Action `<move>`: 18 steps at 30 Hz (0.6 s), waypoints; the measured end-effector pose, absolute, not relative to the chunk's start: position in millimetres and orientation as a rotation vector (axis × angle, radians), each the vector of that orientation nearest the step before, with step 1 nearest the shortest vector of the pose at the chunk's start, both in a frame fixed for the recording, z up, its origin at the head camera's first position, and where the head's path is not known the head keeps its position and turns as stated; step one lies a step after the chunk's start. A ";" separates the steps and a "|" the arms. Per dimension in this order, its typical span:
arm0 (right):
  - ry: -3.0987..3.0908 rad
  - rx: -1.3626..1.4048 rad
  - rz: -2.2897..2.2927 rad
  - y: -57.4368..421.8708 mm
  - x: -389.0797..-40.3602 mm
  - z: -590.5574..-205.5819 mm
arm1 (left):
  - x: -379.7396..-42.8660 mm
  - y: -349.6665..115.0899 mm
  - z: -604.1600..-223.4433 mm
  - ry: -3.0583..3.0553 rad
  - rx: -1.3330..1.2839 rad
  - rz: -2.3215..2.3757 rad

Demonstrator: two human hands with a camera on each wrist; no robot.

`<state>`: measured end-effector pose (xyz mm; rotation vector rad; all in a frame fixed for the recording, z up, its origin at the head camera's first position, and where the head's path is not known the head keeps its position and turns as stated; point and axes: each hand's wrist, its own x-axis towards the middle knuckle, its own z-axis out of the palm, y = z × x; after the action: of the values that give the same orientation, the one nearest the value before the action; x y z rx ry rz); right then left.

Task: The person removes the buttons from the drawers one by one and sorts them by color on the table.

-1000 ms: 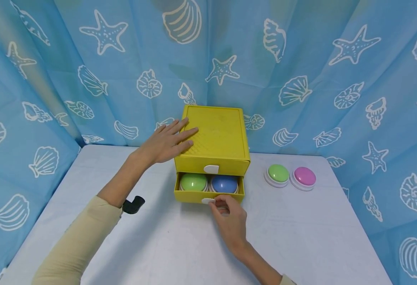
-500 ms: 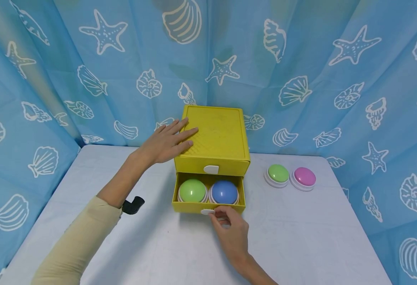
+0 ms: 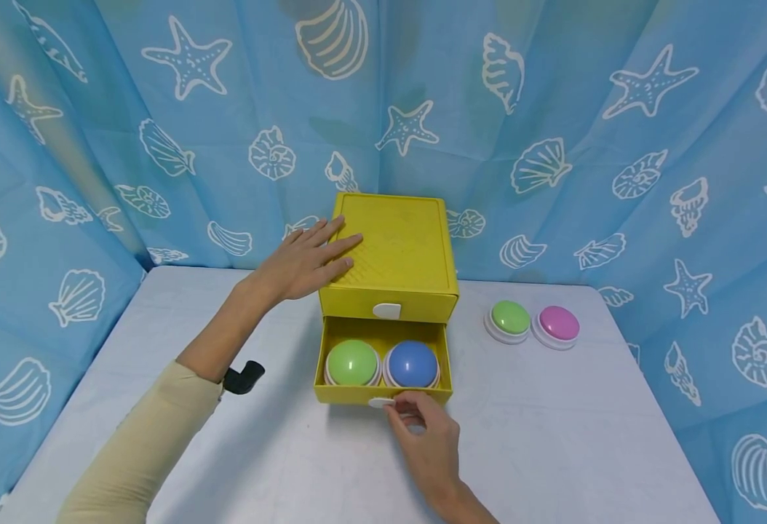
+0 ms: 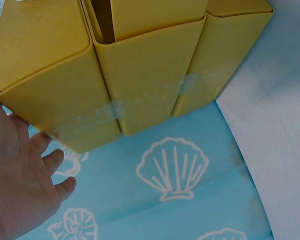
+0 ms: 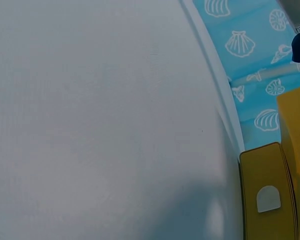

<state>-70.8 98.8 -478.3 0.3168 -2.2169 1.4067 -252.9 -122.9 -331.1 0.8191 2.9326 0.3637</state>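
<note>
A yellow drawer box [image 3: 396,240] stands at the back middle of the table in the head view. My left hand [image 3: 301,262] rests on its top left edge with fingers spread; in the left wrist view those fingers [image 4: 52,160] show beside the box's side wall [image 4: 155,75]. Below the top drawer, a pulled-out drawer [image 3: 331,395] holds a green dome button [image 3: 352,362] and a blue dome button [image 3: 412,363], both on white bases. At its front, my right hand [image 3: 426,444] pinches the white tab handle [image 3: 380,402] between thumb and fingers.
Right of the box, a smaller-looking green button [image 3: 511,317] and a pink button [image 3: 559,323] sit side by side on the white table [image 3: 554,437]. A blue seashell curtain [image 3: 226,145] walls the back and sides. The top drawer's white tab [image 3: 386,311] is above the pulled-out drawer.
The drawer has slid out toward me with my right hand on its tab, baring more of the green and blue buttons. My left hand has stayed on the box top.
</note>
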 end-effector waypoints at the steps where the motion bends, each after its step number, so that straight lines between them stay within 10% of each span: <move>1: -2.216 0.319 1.405 98.9 -69.8 -478.5 | -252.8 -122.9 -331.1 2.931 0.821 0.364; 18: -2.193 0.322 1.368 96.6 -55.5 -479.2 | -252.1 -122.9 -330.0 2.930 0.837 0.361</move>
<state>-55.5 96.6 -479.2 0.3216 -2.1928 1.3679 -252.1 -122.9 -330.0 0.8374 2.9303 0.3612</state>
